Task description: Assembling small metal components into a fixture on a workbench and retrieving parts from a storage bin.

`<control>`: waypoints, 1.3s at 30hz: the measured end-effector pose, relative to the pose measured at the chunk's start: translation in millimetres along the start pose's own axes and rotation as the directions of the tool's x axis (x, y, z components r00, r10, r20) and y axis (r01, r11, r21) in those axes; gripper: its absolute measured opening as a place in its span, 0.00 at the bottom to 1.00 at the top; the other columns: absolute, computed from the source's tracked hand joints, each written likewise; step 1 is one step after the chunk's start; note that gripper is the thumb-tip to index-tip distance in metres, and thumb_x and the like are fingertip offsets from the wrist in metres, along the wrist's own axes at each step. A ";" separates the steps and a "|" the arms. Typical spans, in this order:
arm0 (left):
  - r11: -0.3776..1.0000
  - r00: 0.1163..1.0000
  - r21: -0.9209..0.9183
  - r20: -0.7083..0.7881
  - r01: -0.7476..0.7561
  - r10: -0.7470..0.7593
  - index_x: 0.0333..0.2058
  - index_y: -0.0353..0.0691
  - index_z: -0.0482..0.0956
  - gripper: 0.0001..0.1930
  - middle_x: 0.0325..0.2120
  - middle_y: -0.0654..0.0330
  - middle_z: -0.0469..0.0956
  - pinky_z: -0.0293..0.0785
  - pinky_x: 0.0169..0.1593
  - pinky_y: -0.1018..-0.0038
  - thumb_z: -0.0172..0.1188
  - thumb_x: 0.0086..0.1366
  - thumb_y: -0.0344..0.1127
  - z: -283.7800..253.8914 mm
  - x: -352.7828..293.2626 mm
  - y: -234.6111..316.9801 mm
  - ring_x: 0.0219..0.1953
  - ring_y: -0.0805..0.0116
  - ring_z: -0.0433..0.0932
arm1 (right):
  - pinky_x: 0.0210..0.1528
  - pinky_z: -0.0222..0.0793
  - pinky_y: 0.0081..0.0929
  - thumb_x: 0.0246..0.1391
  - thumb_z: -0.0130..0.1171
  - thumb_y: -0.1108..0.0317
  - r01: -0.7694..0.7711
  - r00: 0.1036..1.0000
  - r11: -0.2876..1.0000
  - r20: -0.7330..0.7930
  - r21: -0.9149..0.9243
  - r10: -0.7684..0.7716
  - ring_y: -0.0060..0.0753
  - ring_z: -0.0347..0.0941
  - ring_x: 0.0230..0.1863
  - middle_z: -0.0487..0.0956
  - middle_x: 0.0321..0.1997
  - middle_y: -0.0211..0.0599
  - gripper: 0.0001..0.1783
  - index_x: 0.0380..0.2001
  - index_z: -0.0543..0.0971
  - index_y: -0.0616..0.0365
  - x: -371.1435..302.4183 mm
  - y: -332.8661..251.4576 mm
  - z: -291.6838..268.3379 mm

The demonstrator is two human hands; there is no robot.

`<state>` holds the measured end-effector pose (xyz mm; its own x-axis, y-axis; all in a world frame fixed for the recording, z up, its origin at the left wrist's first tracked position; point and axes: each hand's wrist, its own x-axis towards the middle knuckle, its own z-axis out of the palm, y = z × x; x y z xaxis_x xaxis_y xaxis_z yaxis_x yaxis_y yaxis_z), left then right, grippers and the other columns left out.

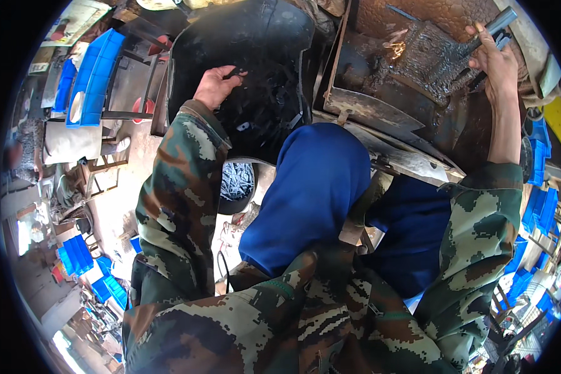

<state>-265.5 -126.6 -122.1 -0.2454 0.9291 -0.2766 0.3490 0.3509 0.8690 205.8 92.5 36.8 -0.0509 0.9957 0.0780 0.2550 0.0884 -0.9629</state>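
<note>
One grey metal bar (502, 20), upper right of frame: long axis diagonal, free end pointing to the upper-right corner. Right hand (498, 65) grasps it below that end, fingers bent round it. Left hand (215, 86), upper left, is over the black bin (243, 31); fingers half curled, can't tell if they grip anything.
</note>
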 end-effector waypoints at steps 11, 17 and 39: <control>0.997 0.993 -0.016 -0.094 -0.074 0.072 0.41 0.34 0.85 0.10 0.33 0.67 0.83 0.72 0.45 0.82 0.62 0.61 0.27 -11.5 -28.4 7.3 0.37 0.82 0.76 | 0.27 0.64 0.16 0.67 0.55 0.59 0.029 0.999 1.000 0.035 0.001 -0.029 0.09 0.51 0.17 0.60 0.16 0.14 0.20 0.52 0.78 0.64 -0.4 0.2 7.1; 0.985 0.997 -0.171 -0.074 -0.007 -0.006 0.42 0.36 0.85 0.10 0.34 0.68 0.83 0.72 0.46 0.82 0.63 0.61 0.27 31.2 -21.2 6.2 0.37 0.81 0.76 | 0.27 0.64 0.16 0.67 0.55 0.59 0.034 0.999 0.999 0.028 0.009 -0.035 0.09 0.52 0.18 0.63 0.17 0.15 0.19 0.52 0.78 0.64 -0.6 2.4 4.4; 0.889 0.951 0.452 -0.238 -0.072 0.198 0.49 0.37 0.80 0.22 0.45 0.47 0.80 0.75 0.53 0.62 0.68 0.58 0.41 108.5 30.5 -17.6 0.48 0.51 0.80 | 0.27 0.69 0.18 0.66 0.56 0.60 0.023 1.000 0.998 0.020 -0.050 -0.022 0.09 0.54 0.19 0.73 0.25 0.20 0.20 0.54 0.75 0.64 -3.0 -6.5 6.4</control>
<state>-181.0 -91.7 -190.4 -0.3797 0.9251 0.0065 0.7365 0.2980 0.6073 198.1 88.8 41.3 -0.0760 0.9926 0.0943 0.3020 0.1131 -0.9466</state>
